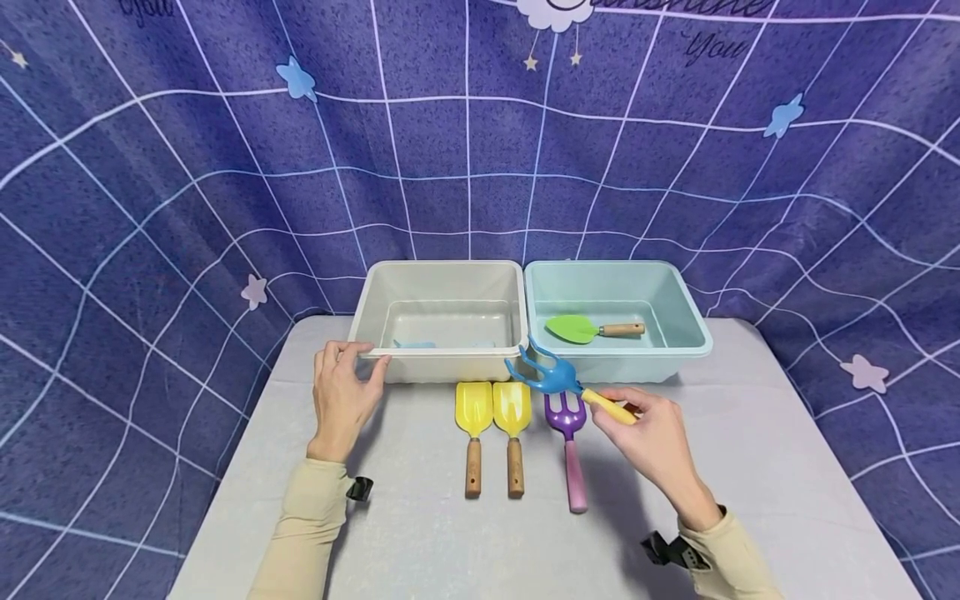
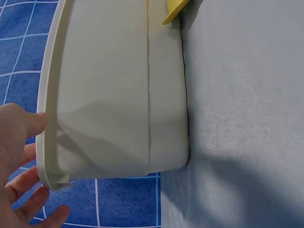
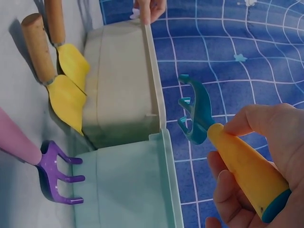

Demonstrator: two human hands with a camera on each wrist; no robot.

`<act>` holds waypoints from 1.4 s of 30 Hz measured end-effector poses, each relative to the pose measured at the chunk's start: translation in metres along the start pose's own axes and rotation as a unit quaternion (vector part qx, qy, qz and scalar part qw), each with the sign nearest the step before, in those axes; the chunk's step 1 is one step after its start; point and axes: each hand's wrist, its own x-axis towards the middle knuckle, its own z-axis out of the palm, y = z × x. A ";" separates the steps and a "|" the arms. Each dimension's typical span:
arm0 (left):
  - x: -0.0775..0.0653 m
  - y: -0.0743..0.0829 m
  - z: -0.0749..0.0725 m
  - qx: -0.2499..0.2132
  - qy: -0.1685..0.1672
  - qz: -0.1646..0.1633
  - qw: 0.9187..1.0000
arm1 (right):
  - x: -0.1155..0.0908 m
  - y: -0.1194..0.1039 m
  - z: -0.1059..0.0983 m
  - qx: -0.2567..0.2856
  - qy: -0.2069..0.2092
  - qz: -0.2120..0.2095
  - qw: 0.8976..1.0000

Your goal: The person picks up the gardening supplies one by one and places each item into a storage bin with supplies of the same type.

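Note:
My right hand point(image 1: 647, 429) grips the yellow handle of a blue three-pronged hand rake point(image 1: 555, 377). The rake is held up near the front rim of the light teal bin point(image 1: 618, 364), its prongs pointing left. My left hand point(image 1: 345, 396) holds the front left corner of the light grey bin point(image 1: 442, 367), thumb at the front side and fingers spread around the rim. In the teal bin lies a green trowel point(image 1: 573, 328) with a wooden handle. Pale blue pieces point(image 1: 415, 344) show low in the grey bin, mostly hidden by its front wall.
In front of the bins lie two yellow shovels point(image 1: 474, 408) with wooden handles, side by side. To their right is a purple hand fork point(image 1: 574, 475) with a pink handle. A blue grid-patterned curtain point(image 1: 480, 150) hangs behind the grey table point(image 1: 420, 550).

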 end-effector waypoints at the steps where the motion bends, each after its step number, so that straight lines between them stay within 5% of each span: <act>1: 0.000 0.000 0.000 0.000 0.000 0.000 1.000 | 0.000 0.000 0.000 0.000 0.000 -0.001 1.000; 42: 0.000 -0.001 0.000 0.006 0.004 0.012 1.000 | 0.017 -0.015 0.012 0.017 -0.031 0.008 0.999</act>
